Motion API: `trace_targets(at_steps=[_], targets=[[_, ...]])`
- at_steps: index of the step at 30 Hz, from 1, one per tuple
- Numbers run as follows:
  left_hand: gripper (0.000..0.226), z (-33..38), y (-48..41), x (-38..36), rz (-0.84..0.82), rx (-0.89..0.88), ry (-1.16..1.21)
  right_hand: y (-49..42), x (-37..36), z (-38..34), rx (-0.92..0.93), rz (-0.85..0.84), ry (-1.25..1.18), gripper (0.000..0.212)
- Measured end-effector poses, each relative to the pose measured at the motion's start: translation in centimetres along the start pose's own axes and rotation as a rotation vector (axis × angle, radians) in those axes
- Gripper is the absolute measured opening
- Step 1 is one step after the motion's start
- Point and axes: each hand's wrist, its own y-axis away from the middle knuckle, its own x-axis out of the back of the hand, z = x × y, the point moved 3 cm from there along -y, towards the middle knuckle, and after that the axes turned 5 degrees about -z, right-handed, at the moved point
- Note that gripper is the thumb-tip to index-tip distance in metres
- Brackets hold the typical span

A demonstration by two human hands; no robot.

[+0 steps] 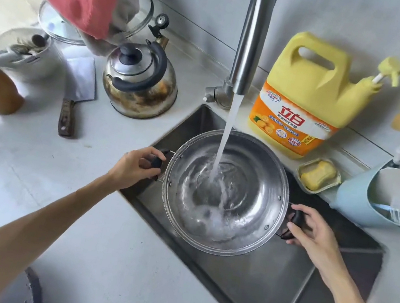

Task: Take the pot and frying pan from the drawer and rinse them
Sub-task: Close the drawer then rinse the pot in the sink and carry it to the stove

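Pot: a steel two-handled pot (263,177) sits over the sink (264,287), its mouth facing up under the faucet (250,41); whether its base touches the sink floor cannot be told.
Water: a stream (225,139) falls from the spout into the pot, just left of centre, and swirls and foams across the bottom.
Left hand: the left hand (136,165) reaches in from the countertop (36,151) side, fingers and thumb curled round the black left handle (156,162).
Right hand: the right hand (312,229) grips the black right handle (297,217), thumb above and fingers wrapped beneath.
Back ledge: a yellow detergent jug (305,94) stands just right of the faucet; in front of it a yellow soap bar (318,175) lies in a pale dish (301,168).
Right edge: a light blue basket (359,200) holds brushes, possibly a cloth as well.
Left counter: a stained kettle (139,81) stands beside the sink corner; a cleaver (78,85) lies flat to its left; a pink cloth (85,10) hangs from a steel vessel behind.
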Motion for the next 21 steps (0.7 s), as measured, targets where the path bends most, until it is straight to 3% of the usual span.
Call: trace_targets(at_steps=[10, 14, 21], targets=[[0.042, 2.5, 2.0, 1.7, -0.037, -0.117, -0.087, 0.9, 0.2, -0.7, 0.062, 0.003, -0.034, 0.048], [0.043, 2.5, 2.6, 0.7, 0.058, -0.165, -0.181, 1.3, 0.4, -0.8, 0.098, 0.027, -0.018, 0.043], [0.038, 1.8, 3.4, 0.3, 0.203, -0.243, -0.09, 1.8, 0.0, -1.0, 0.144, 0.092, 0.126, 0.053]])
